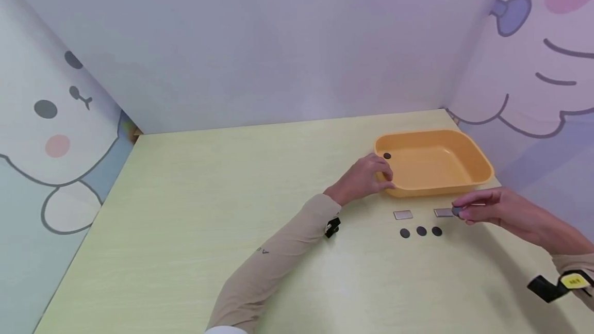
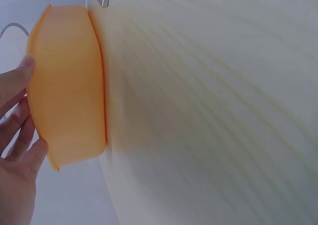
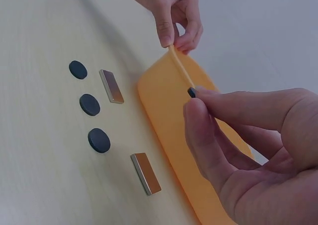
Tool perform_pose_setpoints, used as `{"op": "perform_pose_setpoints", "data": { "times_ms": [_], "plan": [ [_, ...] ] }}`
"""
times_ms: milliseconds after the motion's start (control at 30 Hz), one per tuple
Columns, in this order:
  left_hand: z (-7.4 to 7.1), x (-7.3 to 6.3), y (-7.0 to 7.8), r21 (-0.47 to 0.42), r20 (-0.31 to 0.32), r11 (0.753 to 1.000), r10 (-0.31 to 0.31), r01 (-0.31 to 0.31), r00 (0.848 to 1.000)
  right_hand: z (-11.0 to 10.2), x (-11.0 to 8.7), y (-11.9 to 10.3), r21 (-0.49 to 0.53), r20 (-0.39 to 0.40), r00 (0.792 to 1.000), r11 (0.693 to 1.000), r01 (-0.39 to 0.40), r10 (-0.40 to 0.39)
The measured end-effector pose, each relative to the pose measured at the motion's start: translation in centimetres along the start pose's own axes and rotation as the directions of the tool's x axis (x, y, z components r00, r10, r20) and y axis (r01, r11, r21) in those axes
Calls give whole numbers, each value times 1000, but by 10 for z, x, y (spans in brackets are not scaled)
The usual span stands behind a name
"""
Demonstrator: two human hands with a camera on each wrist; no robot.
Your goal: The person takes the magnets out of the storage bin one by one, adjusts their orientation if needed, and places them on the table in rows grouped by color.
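My left hand (image 1: 366, 178) pinches the rim of an orange plastic basin (image 1: 431, 189) at its near left corner. In the left wrist view, the thumb and fingers of that hand (image 2: 20, 135) lie along the basin's rim (image 2: 69, 86). Between thumb and fingertips my right hand (image 1: 503, 213) pinches a small black disc (image 3: 192, 92), held in front of the basin's near side. One dark disc (image 1: 387, 155) is at the basin's left inner wall. Below the right hand lie two shiny metal bars (image 3: 111, 86) and a row of three black discs (image 3: 90, 105).
The basin stands on a pale wooden table (image 1: 209, 210), near its far right corner. A plain wall (image 1: 278, 45) rises behind the table. Panels with cartoon drawings (image 1: 533, 81) border both sides. Each sleeve carries a black wrist device (image 1: 332, 227).
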State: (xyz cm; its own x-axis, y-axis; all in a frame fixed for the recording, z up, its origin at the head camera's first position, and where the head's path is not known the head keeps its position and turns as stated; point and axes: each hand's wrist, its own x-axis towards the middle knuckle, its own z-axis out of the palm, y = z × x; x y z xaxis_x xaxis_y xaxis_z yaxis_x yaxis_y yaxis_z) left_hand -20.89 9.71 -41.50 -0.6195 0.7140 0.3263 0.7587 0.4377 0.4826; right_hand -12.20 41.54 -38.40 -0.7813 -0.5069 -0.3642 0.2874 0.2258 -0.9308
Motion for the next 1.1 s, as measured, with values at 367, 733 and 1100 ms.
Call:
{"op": "perform_pose_setpoints", "data": {
  "times_ms": [367, 733, 1100],
  "plan": [
    [-1, -1, 0, -14, -7, 1000, 0, 0, 1000, -3, -1, 14, -3, 27, 999, 1000, -26, 26],
    [-1, 0, -1, -24, -5, 1000, -6, 6, 1000, -4, 0, 24, -17, 11, 997, 997, -73, 73],
    [1, 1, -4, -13, -23, 1000, 23, -23, 999, -4, 1, 32, 25, 30, 996, 996, -84, 83]
  ]
}}
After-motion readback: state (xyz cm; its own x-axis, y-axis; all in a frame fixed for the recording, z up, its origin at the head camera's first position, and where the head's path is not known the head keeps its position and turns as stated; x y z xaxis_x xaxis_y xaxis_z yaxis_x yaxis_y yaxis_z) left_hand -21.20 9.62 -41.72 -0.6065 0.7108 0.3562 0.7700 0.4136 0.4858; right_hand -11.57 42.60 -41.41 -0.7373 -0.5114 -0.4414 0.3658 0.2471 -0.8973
